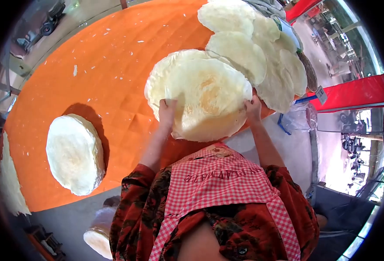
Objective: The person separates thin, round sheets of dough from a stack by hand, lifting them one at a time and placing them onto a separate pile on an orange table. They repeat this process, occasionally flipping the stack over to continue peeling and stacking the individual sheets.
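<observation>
Both my hands hold a round, pale, thin sheet [209,93] with a browned patch near its middle. My left hand [167,114] pinches its lower left edge, and my right hand [253,108] grips its right edge. Beneath and behind the sheet lies a pile of similar rounds [157,76], mostly covered by it. Several loose pale rounds [240,52] overlap one another just beyond, at the upper right. A tall stack of white rounds [74,154] stands on the orange surface [113,82] to the left.
Small white flakes are scattered over the orange cloth. A ragged pale sheet [11,178] hangs at the far left edge. Below the table are a wrapped stack [98,241] at the left and a clear plastic bag [300,116] at the right. A red band [353,98] runs along the right.
</observation>
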A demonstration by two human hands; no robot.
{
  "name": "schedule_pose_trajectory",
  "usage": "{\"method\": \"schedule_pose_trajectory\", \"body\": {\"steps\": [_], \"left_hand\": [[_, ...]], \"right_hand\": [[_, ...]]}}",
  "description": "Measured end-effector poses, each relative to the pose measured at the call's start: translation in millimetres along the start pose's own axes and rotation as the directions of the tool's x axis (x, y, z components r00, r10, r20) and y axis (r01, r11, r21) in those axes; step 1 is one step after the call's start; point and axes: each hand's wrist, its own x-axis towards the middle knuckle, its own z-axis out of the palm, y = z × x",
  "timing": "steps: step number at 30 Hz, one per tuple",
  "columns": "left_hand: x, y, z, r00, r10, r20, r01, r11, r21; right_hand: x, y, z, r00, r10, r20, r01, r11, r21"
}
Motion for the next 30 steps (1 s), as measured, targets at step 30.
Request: {"method": "schedule_pose_trajectory", "body": {"steps": [30], "left_hand": [[-110,192,8,0.696,0.477,0.537,-0.601,0.796,0.072]], "right_hand": [[-15,-316,34,0.184,-0.612,0.769,0.950,0.313,0.021]]}}
